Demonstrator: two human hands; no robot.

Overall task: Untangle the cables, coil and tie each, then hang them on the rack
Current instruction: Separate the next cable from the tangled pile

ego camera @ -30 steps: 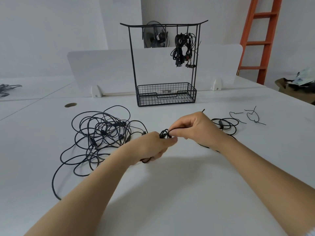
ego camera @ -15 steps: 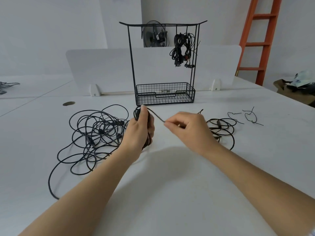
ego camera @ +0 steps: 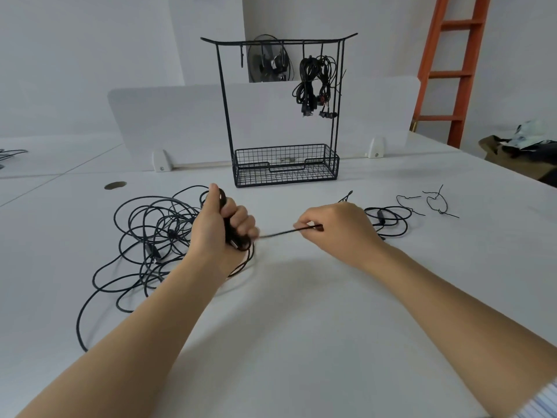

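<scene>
Cable coil (ego camera: 231, 236) sat clenched in our left hand (ego camera: 211, 233); fingers (ego camera: 306, 221) of our right hand (ego camera: 337, 227) pinched its loose strand (ego camera: 280, 234) taut above the worktop (ego camera: 301, 327).

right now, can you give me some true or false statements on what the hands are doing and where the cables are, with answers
1. The left hand grips a coiled bundle of black cable. True.
2. The right hand lies flat and holds nothing. False: its fingers pinch a thin black strand stretched toward the left hand.
3. Some tied black cable bundles hang from the black wire rack. True.
4. The rack's wire basket is packed with cables. False: no cables show in it.
5. A loose tangle of black cable lies on the white table, to the left of the left hand. True.
</scene>
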